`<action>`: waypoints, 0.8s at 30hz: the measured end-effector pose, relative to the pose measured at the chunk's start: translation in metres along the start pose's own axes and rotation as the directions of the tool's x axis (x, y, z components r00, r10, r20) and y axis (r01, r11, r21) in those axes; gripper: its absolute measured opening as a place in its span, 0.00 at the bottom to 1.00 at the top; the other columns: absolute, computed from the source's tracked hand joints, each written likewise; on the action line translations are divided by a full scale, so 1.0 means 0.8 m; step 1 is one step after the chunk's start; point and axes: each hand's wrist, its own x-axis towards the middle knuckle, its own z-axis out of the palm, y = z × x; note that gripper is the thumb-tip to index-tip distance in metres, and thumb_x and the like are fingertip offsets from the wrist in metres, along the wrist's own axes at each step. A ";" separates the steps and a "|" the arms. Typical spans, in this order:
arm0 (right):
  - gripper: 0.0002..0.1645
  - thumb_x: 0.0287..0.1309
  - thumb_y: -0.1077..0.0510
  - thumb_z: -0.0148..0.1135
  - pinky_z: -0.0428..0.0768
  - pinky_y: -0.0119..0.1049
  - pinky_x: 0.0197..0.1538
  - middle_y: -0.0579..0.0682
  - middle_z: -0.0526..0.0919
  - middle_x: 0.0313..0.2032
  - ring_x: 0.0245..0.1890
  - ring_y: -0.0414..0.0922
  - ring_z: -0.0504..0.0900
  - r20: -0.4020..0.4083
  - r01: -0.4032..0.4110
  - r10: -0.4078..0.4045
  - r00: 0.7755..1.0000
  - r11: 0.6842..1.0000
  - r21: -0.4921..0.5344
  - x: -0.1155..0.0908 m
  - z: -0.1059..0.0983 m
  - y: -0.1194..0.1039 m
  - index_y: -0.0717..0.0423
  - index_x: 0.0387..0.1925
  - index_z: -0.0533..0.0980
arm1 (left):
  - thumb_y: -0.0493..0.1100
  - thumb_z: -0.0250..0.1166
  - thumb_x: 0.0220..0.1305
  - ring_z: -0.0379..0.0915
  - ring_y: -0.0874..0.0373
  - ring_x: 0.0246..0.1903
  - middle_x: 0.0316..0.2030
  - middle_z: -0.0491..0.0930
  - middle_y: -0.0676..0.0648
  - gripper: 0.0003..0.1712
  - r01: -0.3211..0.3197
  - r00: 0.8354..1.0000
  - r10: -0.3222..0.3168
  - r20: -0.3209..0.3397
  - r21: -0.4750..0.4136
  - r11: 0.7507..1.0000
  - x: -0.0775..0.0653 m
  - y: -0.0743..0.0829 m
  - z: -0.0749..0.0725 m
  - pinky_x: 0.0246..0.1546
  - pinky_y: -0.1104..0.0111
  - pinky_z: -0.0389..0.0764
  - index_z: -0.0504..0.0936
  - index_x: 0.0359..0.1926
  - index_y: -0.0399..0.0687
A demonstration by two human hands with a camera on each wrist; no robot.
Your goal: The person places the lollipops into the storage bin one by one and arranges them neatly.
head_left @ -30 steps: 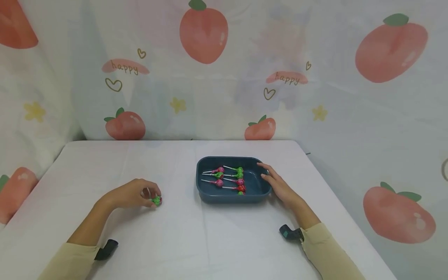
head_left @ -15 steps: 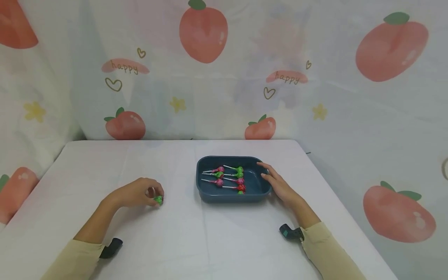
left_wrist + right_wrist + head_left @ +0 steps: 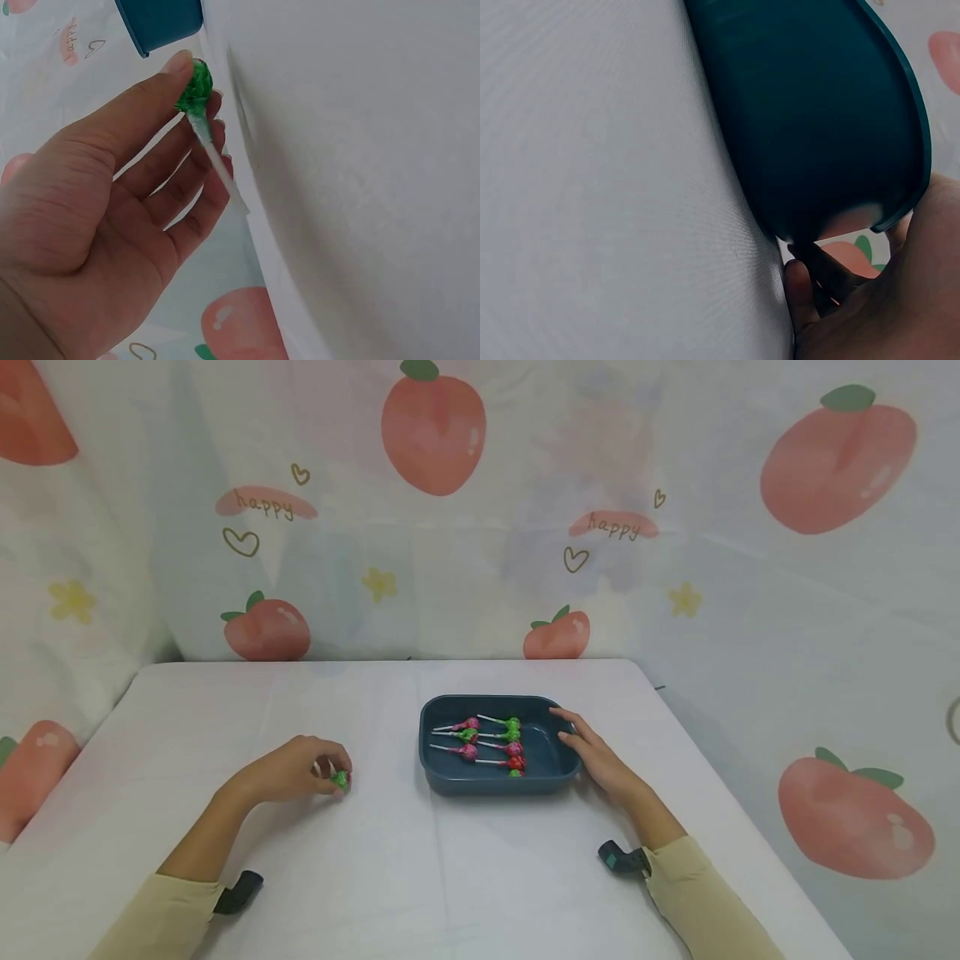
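Observation:
My left hand [image 3: 292, 770] pinches a lollipop [image 3: 196, 86] in a green wrapper by its head, between thumb and index finger. In the left wrist view its white stick slants down past the other, loosely bent fingers. At the right end of a dark blue plastic bin [image 3: 487, 786], my right hand [image 3: 603, 764] rests with nearly straight fingers [image 3: 576, 742] at the rim. Part of that hand is hidden behind the bin [image 3: 810, 120] in the right wrist view. Several lollipops [image 3: 512, 749], pink, green and red, lie in rows inside the bin, sticks toward the left.
A white cloth [image 3: 390, 877] covers the table. Behind it and along the sides hangs a curtain [image 3: 480, 568] printed with peaches. Dark wrist devices [image 3: 240, 892] sit at both sleeve cuffs.
My left hand first shifted slightly right with the lollipop, then raised its fingertips a little. The right hand and the bin stay in place.

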 end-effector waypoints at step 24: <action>0.31 0.83 0.49 0.43 0.36 0.73 0.70 0.57 0.43 0.81 0.79 0.63 0.34 0.027 -0.022 0.020 0.999 0.999 0.043 -0.007 0.000 -0.019 0.44 0.81 0.56 | 0.33 0.75 0.60 0.75 0.55 0.39 0.36 0.83 0.59 0.12 0.001 0.987 0.002 -0.159 0.020 1.000 0.012 0.017 -0.011 0.37 0.64 0.78 0.88 0.44 0.49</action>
